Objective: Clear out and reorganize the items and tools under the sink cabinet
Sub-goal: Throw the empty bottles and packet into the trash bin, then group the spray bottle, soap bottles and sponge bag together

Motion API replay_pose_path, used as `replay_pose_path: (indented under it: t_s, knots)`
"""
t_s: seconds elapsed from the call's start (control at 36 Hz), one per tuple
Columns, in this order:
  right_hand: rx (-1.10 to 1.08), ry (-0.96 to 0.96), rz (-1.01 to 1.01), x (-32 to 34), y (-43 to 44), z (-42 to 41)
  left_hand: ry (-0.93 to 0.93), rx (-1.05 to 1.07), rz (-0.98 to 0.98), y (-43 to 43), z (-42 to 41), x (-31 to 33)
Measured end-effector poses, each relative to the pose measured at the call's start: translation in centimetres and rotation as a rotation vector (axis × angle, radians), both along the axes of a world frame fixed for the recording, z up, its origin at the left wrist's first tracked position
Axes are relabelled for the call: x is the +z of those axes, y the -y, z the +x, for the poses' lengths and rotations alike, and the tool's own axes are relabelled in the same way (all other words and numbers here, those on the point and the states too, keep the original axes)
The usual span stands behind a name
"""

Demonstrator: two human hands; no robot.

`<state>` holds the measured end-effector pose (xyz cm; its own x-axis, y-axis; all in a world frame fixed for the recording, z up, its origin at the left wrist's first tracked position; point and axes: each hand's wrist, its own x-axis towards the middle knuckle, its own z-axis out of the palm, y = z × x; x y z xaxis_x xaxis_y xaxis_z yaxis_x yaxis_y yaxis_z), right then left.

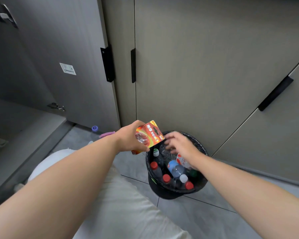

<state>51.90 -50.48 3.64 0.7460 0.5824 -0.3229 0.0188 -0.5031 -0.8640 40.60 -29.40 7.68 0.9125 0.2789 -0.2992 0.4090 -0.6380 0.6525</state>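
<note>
Above the left rim of the bin [162, 195], the left hand [128, 138] grips the red card pack [151, 135], its long axis angled binward. The right hand [181, 144] hovers over the bottles [175, 169], fingers relaxed.

Glossy printed card pack [149, 135] with clear plastic blister. Crinkled, shiny black plastic liner [201, 147]. Clear plastic bottles [176, 170], smooth red caps [166, 178]. Smooth matt cabinet doors [197, 66], matt black handles [275, 94]. Matt grey floor tiles [197, 219]. Soft white cloth trousers [128, 213].
</note>
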Motion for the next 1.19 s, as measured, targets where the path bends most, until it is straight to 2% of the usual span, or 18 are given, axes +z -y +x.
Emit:
replay_pose_path:
  t_s: [0.06,0.11,0.19,0.25,0.33,0.39,0.44,0.56,0.69,0.81,0.86,1.0,1.08,1.19]
  knots:
    - [-0.043,-0.143,0.181,2.6,-1.0,0.5,-0.015,-0.022,0.022,0.2,0.3,0.1]
    - [0.02,-0.187,0.189,4.2,-1.7,0.9,-0.01,-0.038,0.025,0.5,0.6,0.1]
    - [0.164,-0.107,0.058,4.6,-2.7,1.0,0.014,-0.061,0.031,0.9,1.0,0.1]
    - [0.176,-0.03,0.035,4.4,-3.0,1.4,0.032,-0.059,0.014,0.9,1.1,0.1]
    - [-0.002,0.06,-0.028,3.8,-2.5,2.9,0.08,-0.031,0.032,0.5,1.2,0.0]
    - [-0.138,0.057,-0.094,2.6,-1.4,3.9,0.083,0.011,0.077,0.1,1.0,-0.1]
    - [-0.182,0.051,-0.216,1.1,-0.1,4.4,0.067,0.042,0.101,-0.4,0.9,-0.3]
    - [-0.109,0.034,-0.427,-2.0,1.7,3.9,0.056,0.04,0.131,-0.7,0.8,-0.4]
    - [0.034,0.253,-0.678,-4.0,1.9,3.4,0.077,0.035,0.159,-0.7,0.6,-0.3]
    - [0.067,0.395,-0.754,-3.6,0.3,3.2,0.11,0.069,0.188,-1.1,0.1,0.2]
    - [0.078,0.532,-0.707,-2.8,-1.2,3.0,0.147,0.103,0.208,-1.5,-0.2,0.6]
    - [0.298,0.674,-0.307,-0.2,-7.1,1.3,0.199,0.276,0.199,-3.8,-1.9,2.2]
    - [0.441,0.664,-0.161,1.0,-11.7,-0.3,0.22,0.413,0.176,-7.0,-3.7,3.5]
    - [0.641,0.555,-0.13,1.1,-17.1,-2.4,0.135,0.547,0.15,-12.4,-7.6,4.8]
